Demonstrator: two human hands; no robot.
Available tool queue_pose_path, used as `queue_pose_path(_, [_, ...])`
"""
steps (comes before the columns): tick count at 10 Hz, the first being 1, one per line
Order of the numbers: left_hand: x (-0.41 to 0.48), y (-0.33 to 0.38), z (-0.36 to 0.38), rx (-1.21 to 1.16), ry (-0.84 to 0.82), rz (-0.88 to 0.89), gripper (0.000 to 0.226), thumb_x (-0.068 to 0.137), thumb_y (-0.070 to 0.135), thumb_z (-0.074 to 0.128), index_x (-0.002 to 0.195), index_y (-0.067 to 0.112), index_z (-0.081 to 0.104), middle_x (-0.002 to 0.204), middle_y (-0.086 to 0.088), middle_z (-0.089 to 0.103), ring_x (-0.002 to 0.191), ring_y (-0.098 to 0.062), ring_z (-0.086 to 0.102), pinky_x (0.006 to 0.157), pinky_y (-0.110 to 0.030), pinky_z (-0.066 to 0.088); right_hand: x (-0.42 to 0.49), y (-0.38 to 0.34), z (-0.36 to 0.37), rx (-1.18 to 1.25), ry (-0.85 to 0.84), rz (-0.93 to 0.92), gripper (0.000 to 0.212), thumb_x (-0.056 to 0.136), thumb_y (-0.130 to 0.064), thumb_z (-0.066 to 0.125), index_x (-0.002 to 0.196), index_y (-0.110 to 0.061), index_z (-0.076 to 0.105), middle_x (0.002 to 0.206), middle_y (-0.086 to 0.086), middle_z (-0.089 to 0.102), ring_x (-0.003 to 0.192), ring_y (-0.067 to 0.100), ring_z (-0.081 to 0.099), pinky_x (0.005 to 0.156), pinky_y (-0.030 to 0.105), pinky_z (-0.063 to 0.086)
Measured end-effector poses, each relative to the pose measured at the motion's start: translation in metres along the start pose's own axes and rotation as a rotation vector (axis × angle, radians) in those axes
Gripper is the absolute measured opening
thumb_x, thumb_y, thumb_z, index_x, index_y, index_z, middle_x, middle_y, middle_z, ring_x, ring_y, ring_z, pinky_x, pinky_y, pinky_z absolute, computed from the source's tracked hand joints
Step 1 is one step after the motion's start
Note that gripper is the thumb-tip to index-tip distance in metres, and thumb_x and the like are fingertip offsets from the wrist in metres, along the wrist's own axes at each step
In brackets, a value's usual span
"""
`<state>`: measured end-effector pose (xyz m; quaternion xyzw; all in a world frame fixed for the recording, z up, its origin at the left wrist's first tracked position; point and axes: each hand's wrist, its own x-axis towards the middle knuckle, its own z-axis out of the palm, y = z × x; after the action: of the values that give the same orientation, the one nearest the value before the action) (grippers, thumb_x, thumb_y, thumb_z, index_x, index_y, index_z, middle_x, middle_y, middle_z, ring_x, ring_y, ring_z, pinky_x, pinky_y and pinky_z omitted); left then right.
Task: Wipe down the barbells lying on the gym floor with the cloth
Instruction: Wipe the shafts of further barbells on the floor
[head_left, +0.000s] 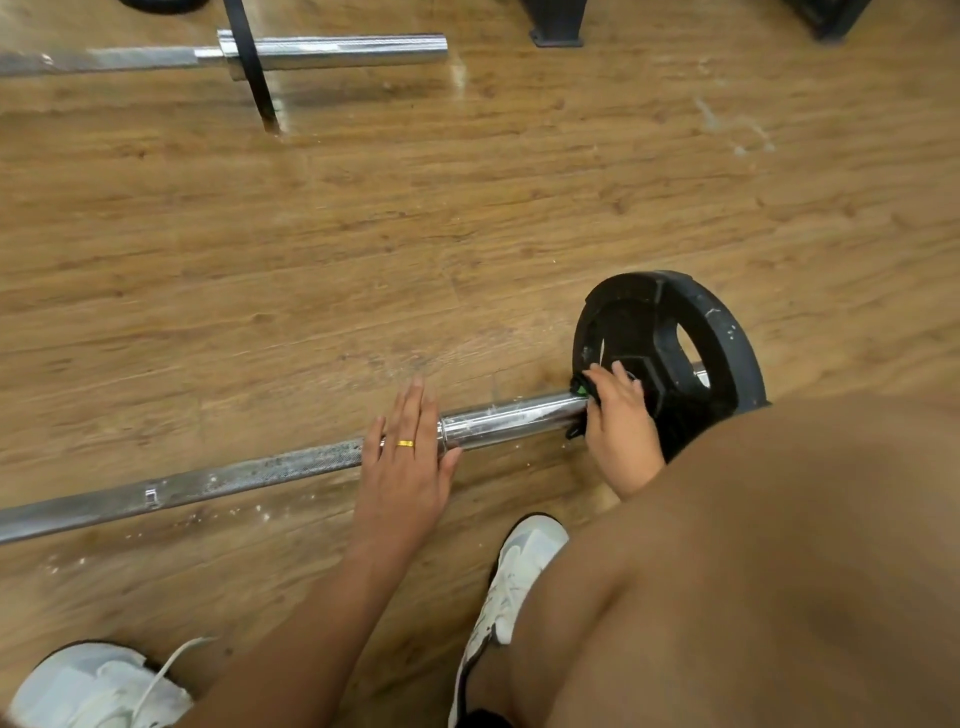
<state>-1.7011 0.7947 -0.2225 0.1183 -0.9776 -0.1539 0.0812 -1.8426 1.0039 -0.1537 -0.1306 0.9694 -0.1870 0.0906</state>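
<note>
A chrome barbell (208, 486) lies across the wooden floor in front of me, with a black weight plate (675, 332) on its right sleeve. My left hand (408, 457) rests flat with straight fingers on the bar where the shaft meets the sleeve. My right hand (621, 421) grips a dark cloth with a green patch (583, 389) wrapped around the sleeve, right against the plate. A second barbell (332, 52) lies at the top left.
A black strap (254, 67) crosses the far barbell. Black rack feet (558, 26) stand at the top edge. My white shoes (98, 686) and bent knee (753, 571) fill the bottom. White dust specks lie on the floor under the near bar.
</note>
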Motion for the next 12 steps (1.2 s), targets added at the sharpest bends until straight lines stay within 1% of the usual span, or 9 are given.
queue_pose_path(2, [-0.012, 0.001, 0.012, 0.027, 0.031, 0.061, 0.061, 0.104, 0.042, 0.031, 0.15, 0.003, 0.034, 0.163, -0.015, 0.025, 0.149, -0.028, 0.03, 0.117, -0.051, 0.029, -0.019, 0.007, 0.008, -0.019, -0.057, -0.166, 0.053, 0.098, 0.003, 0.049, 0.149, -0.011, 0.043, 0.154, 0.005, 0.044, 0.151, 0.02, 0.024, 0.121, 0.027, 0.003])
queue_pose_path(3, [-0.018, 0.003, 0.015, 0.028, 0.062, 0.05, 0.059, 0.104, 0.041, 0.029, 0.15, 0.003, 0.031, 0.163, -0.016, 0.024, 0.148, -0.029, 0.031, 0.117, -0.051, 0.027, -0.018, 0.011, 0.006, 0.003, 0.025, -0.042, 0.049, 0.1, 0.001, 0.048, 0.147, -0.01, 0.045, 0.156, 0.008, 0.04, 0.152, 0.025, 0.02, 0.12, 0.029, 0.003])
queue_pose_path(5, [-0.029, 0.006, 0.019, 0.021, 0.14, 0.061, 0.059, 0.103, 0.038, 0.034, 0.15, 0.003, 0.031, 0.162, -0.016, 0.028, 0.146, -0.028, 0.031, 0.117, -0.05, 0.023, -0.022, 0.007, 0.002, -0.079, -0.226, -0.092, 0.056, 0.105, -0.006, 0.041, 0.157, -0.012, 0.02, 0.166, 0.007, 0.015, 0.155, 0.021, 0.003, 0.12, 0.031, -0.005])
queue_pose_path(6, [-0.029, 0.007, 0.02, 0.045, 0.151, 0.074, 0.061, 0.103, 0.039, 0.035, 0.151, 0.003, 0.029, 0.161, -0.015, 0.029, 0.146, -0.027, 0.031, 0.118, -0.049, 0.022, -0.021, 0.005, -0.012, -0.03, -0.25, -0.049, 0.055, 0.105, -0.003, 0.04, 0.155, -0.007, 0.017, 0.165, 0.013, 0.01, 0.155, 0.023, 0.007, 0.118, 0.028, -0.004])
queue_pose_path(7, [-0.029, 0.007, 0.019, 0.045, 0.141, 0.067, 0.061, 0.104, 0.04, 0.032, 0.152, 0.004, 0.029, 0.162, -0.014, 0.028, 0.147, -0.026, 0.031, 0.118, -0.048, 0.021, -0.022, 0.019, 0.02, -0.02, -0.196, -0.11, 0.054, 0.103, -0.005, 0.046, 0.153, -0.008, 0.028, 0.163, 0.013, 0.02, 0.154, 0.027, 0.013, 0.12, 0.03, -0.005])
queue_pose_path(8, [-0.027, 0.005, 0.02, 0.031, 0.151, 0.064, 0.059, 0.106, 0.042, 0.025, 0.152, 0.004, 0.029, 0.161, -0.014, 0.029, 0.146, -0.025, 0.031, 0.119, -0.047, 0.018, -0.014, 0.036, 0.037, -0.033, -0.124, -0.193, 0.055, 0.101, -0.013, 0.051, 0.153, -0.013, 0.035, 0.161, 0.012, 0.03, 0.152, 0.028, 0.021, 0.123, 0.053, 0.013])
queue_pose_path(9, [-0.02, 0.007, 0.02, 0.002, 0.173, 0.031, 0.057, 0.106, 0.041, 0.025, 0.149, 0.004, 0.034, 0.159, -0.014, 0.034, 0.142, -0.026, 0.038, 0.116, -0.049, 0.023, -0.011, 0.029, 0.028, -0.001, -0.062, -0.153, 0.051, 0.098, -0.017, 0.05, 0.149, -0.009, 0.043, 0.155, 0.018, 0.04, 0.147, 0.034, 0.032, 0.122, 0.054, 0.019])
queue_pose_path(11, [-0.001, 0.005, 0.011, -0.024, 0.12, -0.013, 0.057, 0.102, 0.037, 0.033, 0.148, 0.004, 0.037, 0.157, -0.014, 0.038, 0.143, -0.026, 0.037, 0.116, -0.048, 0.024, -0.007, 0.012, 0.042, 0.031, 0.144, -0.254, 0.05, 0.096, -0.036, 0.039, 0.133, -0.01, 0.062, 0.143, 0.012, 0.056, 0.133, 0.026, 0.05, 0.12, 0.036, 0.018])
queue_pose_path(12, [0.008, 0.002, 0.009, -0.039, 0.083, -0.031, 0.057, 0.103, 0.038, 0.032, 0.149, 0.004, 0.037, 0.157, -0.013, 0.038, 0.144, -0.025, 0.037, 0.117, -0.048, 0.024, 0.002, 0.012, 0.035, 0.011, 0.114, -0.312, 0.054, 0.1, -0.036, 0.03, 0.138, -0.009, 0.058, 0.142, 0.008, 0.056, 0.136, 0.021, 0.046, 0.122, 0.032, 0.014])
